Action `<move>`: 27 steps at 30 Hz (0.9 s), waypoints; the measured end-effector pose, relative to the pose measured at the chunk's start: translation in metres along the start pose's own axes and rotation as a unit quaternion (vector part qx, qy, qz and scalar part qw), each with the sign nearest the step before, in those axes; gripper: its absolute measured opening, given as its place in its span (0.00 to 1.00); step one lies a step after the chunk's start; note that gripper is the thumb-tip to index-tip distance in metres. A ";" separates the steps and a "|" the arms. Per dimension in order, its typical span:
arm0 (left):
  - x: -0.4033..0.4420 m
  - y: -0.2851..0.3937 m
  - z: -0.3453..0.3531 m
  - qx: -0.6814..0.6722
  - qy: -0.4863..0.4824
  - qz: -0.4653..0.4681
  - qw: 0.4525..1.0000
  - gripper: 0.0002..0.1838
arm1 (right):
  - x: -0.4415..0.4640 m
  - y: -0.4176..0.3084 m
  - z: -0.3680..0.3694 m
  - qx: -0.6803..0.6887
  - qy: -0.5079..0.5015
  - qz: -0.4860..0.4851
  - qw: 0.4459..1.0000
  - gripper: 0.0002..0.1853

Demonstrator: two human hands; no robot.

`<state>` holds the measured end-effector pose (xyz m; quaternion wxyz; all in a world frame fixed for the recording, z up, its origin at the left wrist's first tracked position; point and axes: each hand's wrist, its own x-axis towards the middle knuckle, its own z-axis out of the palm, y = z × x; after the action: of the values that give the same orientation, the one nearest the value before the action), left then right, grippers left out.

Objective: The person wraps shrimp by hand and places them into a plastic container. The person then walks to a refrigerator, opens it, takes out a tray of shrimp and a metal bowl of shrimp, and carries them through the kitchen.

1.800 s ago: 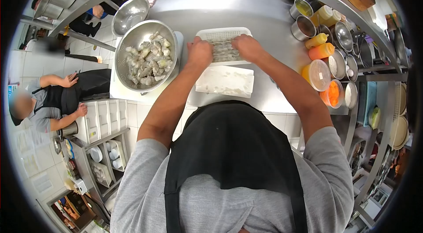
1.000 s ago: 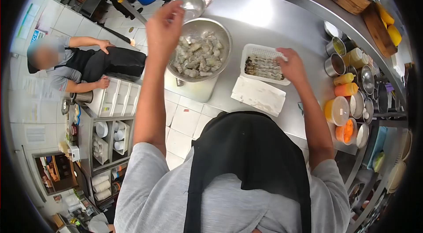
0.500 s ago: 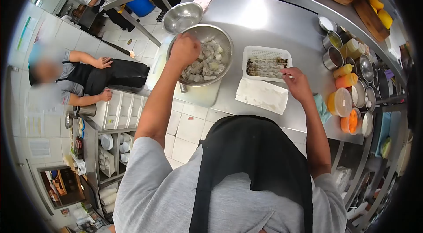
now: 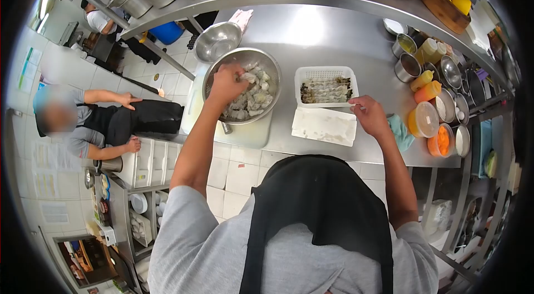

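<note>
Nearest my black apron (image 4: pixel 318 199), a white rectangular tray (image 4: pixel 324 126) lies on the stainless-steel table (image 4: pixel 378 152). My right hand (image 4: pixel 371 115) is at the near right corner of the perforated white plastic basket (image 4: pixel 325 71), thumb and forefinger close together; I cannot tell whether they pinch the rim. Raw shrimp (image 4: pixel 327 91) lie in the basket, directly beyond the tray. To the left, a white cutting board (image 4: pixel 253 134) supports the steel colander (image 4: pixel 273 66). My left hand (image 4: pixel 227 84) is inside it, fingers curled at loose shrimp (image 4: pixel 258 94); their grip cannot be determined. Beyond the colander stands a steel mixing bowl (image 4: pixel 216 44).
</note>
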<state>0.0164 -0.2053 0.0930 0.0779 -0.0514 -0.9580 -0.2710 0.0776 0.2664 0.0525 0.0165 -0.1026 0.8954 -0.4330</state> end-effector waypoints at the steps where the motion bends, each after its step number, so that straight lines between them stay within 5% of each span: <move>1: 0.001 -0.001 -0.006 -0.089 0.006 -0.030 0.996 0.11 | -0.001 0.000 -0.001 0.003 -0.002 0.001 1.000 0.12; 5: 0.008 0.033 -0.022 -0.371 -0.013 0.008 0.928 0.10 | -0.002 -0.003 0.005 0.024 -0.021 -0.019 0.999 0.16; 8: 0.005 0.103 -0.019 -0.339 -0.093 0.037 0.935 0.12 | 0.010 -0.018 0.020 0.158 -0.065 -0.036 0.985 0.23; 12: -0.015 0.170 0.041 -0.241 -0.200 0.050 0.948 0.12 | 0.003 -0.078 0.025 0.446 -0.103 0.049 0.888 0.26; 14: -0.023 0.164 0.086 -0.248 -0.239 0.067 0.937 0.12 | 0.000 -0.051 0.045 0.392 -0.106 0.068 0.911 0.25; 17: -0.042 0.145 0.128 -0.401 -0.330 -0.034 0.854 0.15 | -0.018 -0.015 0.064 0.262 -0.081 0.112 0.955 0.21; 19: -0.056 0.127 0.160 -0.371 -0.319 -0.026 0.872 0.17 | -0.032 -0.010 0.069 0.160 -0.076 0.132 0.975 0.19; 22: -0.077 0.108 0.205 -0.197 -0.235 0.088 0.948 0.17 | -0.043 0.019 0.093 0.010 -0.030 -0.040 0.999 0.18; 24: -0.089 0.105 0.219 -0.048 -0.182 0.157 0.969 0.14 | -0.045 0.035 0.111 -0.039 -0.048 -0.052 0.997 0.16; 27: -0.100 0.112 0.217 -0.010 -0.138 0.164 0.977 0.15 | -0.047 0.044 0.120 -0.056 -0.050 -0.045 0.996 0.13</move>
<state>0.1041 -0.0018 -0.0503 -0.0121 -0.2451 -0.9354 -0.2544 0.1305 0.2100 -0.0598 0.0364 -0.1648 0.9107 -0.3770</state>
